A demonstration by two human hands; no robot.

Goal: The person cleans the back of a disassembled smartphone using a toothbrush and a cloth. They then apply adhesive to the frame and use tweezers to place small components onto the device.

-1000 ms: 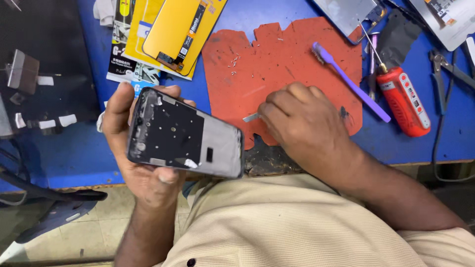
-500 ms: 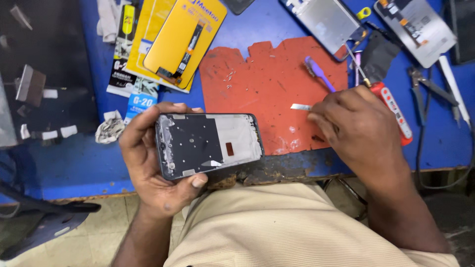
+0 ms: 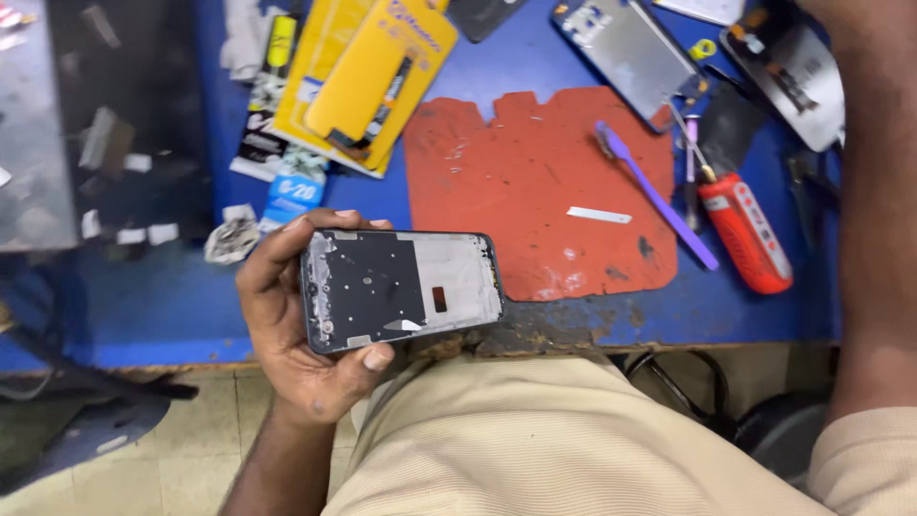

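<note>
Phone frame (image 3: 401, 289) left of mat (image 3: 535, 191); strip (image 3: 599, 215) on mat; screwdriver (image 3: 745, 232) right.

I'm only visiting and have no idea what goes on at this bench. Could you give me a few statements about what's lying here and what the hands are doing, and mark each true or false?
1. The left hand holds a phone frame with its bare inner side up. True.
2. The right hand is pressing on the phone frame. False: only the right arm shows, stretched toward the far edge of the bench; the hand is out of view.
3. A small white strip lies on the red mat. True.
4. The purple brush lies on the floor. False: it rests on the red mat's right edge.
5. The red-handled screwdriver lies right of the red mat. True.
</note>
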